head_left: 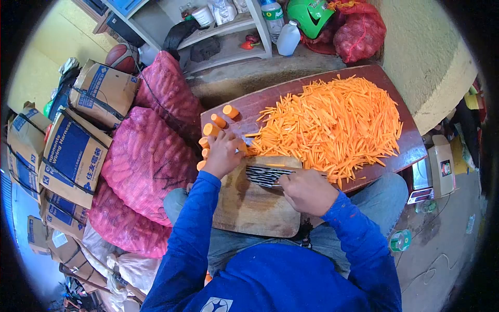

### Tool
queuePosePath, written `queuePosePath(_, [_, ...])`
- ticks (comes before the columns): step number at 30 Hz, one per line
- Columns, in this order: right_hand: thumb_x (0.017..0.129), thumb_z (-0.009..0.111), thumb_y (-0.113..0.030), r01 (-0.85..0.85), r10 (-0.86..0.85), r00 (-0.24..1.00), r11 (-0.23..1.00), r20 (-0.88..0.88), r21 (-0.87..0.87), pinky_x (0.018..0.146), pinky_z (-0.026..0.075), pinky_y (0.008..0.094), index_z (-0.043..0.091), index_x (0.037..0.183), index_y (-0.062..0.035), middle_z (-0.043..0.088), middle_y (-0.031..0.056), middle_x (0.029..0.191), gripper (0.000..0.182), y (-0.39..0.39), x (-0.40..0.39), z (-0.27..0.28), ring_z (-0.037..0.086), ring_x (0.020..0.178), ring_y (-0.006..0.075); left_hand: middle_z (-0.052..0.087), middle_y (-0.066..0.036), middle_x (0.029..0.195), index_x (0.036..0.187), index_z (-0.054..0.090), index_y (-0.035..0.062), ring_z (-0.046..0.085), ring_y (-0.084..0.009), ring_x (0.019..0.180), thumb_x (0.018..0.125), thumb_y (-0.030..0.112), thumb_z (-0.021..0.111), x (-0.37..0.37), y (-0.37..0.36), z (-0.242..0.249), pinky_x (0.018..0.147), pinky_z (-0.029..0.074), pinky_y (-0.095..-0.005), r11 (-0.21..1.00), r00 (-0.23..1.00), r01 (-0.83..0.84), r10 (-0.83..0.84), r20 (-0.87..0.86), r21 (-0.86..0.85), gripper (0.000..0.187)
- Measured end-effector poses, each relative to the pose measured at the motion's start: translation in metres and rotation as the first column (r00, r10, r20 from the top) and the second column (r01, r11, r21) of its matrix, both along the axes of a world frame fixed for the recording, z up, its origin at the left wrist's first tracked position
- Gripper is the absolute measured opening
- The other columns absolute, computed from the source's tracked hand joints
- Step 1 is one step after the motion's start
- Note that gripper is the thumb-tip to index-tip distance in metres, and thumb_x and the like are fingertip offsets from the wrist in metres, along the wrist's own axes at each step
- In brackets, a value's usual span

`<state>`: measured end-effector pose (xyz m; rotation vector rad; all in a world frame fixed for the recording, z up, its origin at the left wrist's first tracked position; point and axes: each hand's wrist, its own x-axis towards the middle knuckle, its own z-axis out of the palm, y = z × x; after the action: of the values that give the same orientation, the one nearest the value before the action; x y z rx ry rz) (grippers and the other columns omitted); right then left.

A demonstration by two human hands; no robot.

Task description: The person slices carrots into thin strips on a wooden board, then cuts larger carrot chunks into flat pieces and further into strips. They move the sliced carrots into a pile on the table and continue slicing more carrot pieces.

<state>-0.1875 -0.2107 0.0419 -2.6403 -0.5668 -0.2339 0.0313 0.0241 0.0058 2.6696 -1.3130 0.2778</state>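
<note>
My right hand (309, 191) is closed around the handle of a broad knife (264, 175). Its blade, marked with black and pale stripes, lies over the upper part of a wooden cutting board (254, 210). At the board's upper left corner, my left hand (224, 153) has its fingers curled on an orange carrot piece (241, 146), mostly hidden by the hand. Several short carrot chunks (218, 121) stand on the table around those fingertips. A large heap of carrot sticks (338, 122) lies beyond the board, its near edge close to the knife.
The dark red table (410, 140) carries the heap. Pink mesh sacks (148, 161) and strapped cardboard boxes (75, 151) crowd the left side. Behind stand a shelf (228, 44), a white jug (288, 39), a green helmet (310, 16) and a red net sack (359, 32).
</note>
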Motion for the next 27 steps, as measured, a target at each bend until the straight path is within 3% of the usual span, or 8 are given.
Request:
queuePosePath(3, [0.084, 0.066, -0.011, -0.007, 0.008, 0.999, 1.0, -0.053, 0.021, 0.066, 0.058, 0.0516, 0.065, 0.094, 0.0013, 0.071, 0.0185, 0.076, 0.016, 0.0, 0.0, -0.009, 0.074, 0.074, 0.0392, 0.07, -0.008, 0.107, 0.107, 0.079, 0.0142, 0.061, -0.0309, 0.114, 0.079, 0.022, 0.082, -0.002, -0.004, -0.004, 0.094, 0.038, -0.052, 1.0, 1.0, -0.005, 0.005, 0.003, -0.002, 0.029])
queuePosePath(5, [0.084, 0.066, -0.011, -0.013, 0.015, 1.0, 0.998, -0.027, 0.062, 0.066, 0.058, 0.0523, 0.065, 0.094, 0.0012, 0.071, 0.0194, 0.077, 0.016, -0.001, 0.0, -0.014, 0.074, 0.074, 0.0402, 0.072, -0.012, 0.122, 0.118, 0.078, 0.0118, 0.062, -0.0333, 0.119, 0.081, 0.022, 0.082, 0.0, -0.008, -0.001, 0.1, 0.041, -0.0535, 0.99, 0.998, -0.032, 0.038, -0.044, 0.135, 0.038])
queuePosePath(9, [0.083, 0.066, -0.011, -0.004, 0.006, 0.999, 0.999, -0.033, 0.05, 0.067, 0.059, 0.0527, 0.066, 0.093, 0.0011, 0.072, 0.0199, 0.078, 0.015, -0.002, 0.001, -0.014, 0.074, 0.075, 0.041, 0.073, -0.011, 0.123, 0.118, 0.078, 0.0118, 0.063, -0.0339, 0.122, 0.082, 0.023, 0.083, 0.013, -0.005, -0.013, 0.102, 0.039, -0.0531, 0.994, 0.999, 0.021, -0.016, -0.046, 0.11, 0.037])
queuePosePath(11, [0.082, 0.066, -0.01, 0.002, -0.001, 0.994, 1.0, -0.113, 0.01, 0.069, 0.06, 0.0523, 0.067, 0.091, 0.0008, 0.073, 0.0204, 0.08, 0.013, -0.002, 0.0, -0.013, 0.075, 0.077, 0.0407, 0.075, -0.012, 0.12, 0.118, 0.078, 0.0111, 0.065, -0.0338, 0.121, 0.085, 0.024, 0.082, 0.023, 0.001, -0.018, 0.102, 0.039, -0.0513, 0.998, 0.977, 0.063, -0.057, -0.204, 0.024, 0.035])
queuePosePath(18, [0.081, 0.066, -0.009, -0.008, 0.006, 0.992, 1.0, -0.124, -0.016, 0.07, 0.06, 0.0519, 0.068, 0.089, 0.0004, 0.074, 0.0211, 0.081, 0.012, -0.003, 0.0, -0.012, 0.076, 0.078, 0.0406, 0.077, -0.018, 0.11, 0.118, 0.078, 0.0086, 0.068, -0.0362, 0.112, 0.091, 0.02, 0.074, 0.029, -0.014, -0.001, 0.098, 0.046, -0.0517, 0.961, 0.972, 0.169, -0.125, -0.2, 0.22, 0.029])
queuePosePath(24, [0.081, 0.066, -0.008, 0.016, -0.012, 0.991, 0.999, -0.135, 0.028, 0.071, 0.06, 0.0529, 0.068, 0.088, -0.0003, 0.073, 0.0215, 0.08, 0.011, -0.004, 0.0, -0.013, 0.075, 0.078, 0.0412, 0.076, -0.019, 0.099, 0.116, 0.077, 0.007, 0.072, -0.0394, 0.094, 0.093, 0.017, 0.072, 0.02, -0.002, 0.001, 0.09, 0.046, -0.0508, 0.989, 0.976, 0.072, -0.097, -0.194, -0.132, 0.025])
queuePosePath(26, [0.083, 0.066, -0.008, 0.018, -0.012, 0.992, 0.999, -0.124, 0.051, 0.07, 0.06, 0.0532, 0.069, 0.088, -0.0012, 0.073, 0.0212, 0.08, 0.009, -0.006, 0.0, -0.015, 0.075, 0.078, 0.0423, 0.076, -0.021, 0.101, 0.121, 0.075, 0.0055, 0.072, -0.0395, 0.091, 0.095, 0.016, 0.071, -0.006, 0.006, 0.027, 0.084, 0.051, -0.0489, 0.982, 0.924, -0.028, -0.046, -0.38, -0.186, 0.028])
queuePosePath(27, [0.083, 0.066, -0.008, 0.022, -0.015, 0.992, 0.998, -0.129, 0.051, 0.07, 0.06, 0.0532, 0.069, 0.088, -0.0012, 0.073, 0.0212, 0.08, 0.009, -0.01, 0.001, -0.016, 0.075, 0.078, 0.0423, 0.076, -0.02, 0.102, 0.125, 0.074, 0.003, 0.073, -0.036, 0.091, 0.099, 0.014, 0.069, -0.013, 0.02, 0.015, 0.08, 0.054, -0.0445, 0.966, 0.933, -0.058, -0.037, -0.357, -0.252, 0.029])
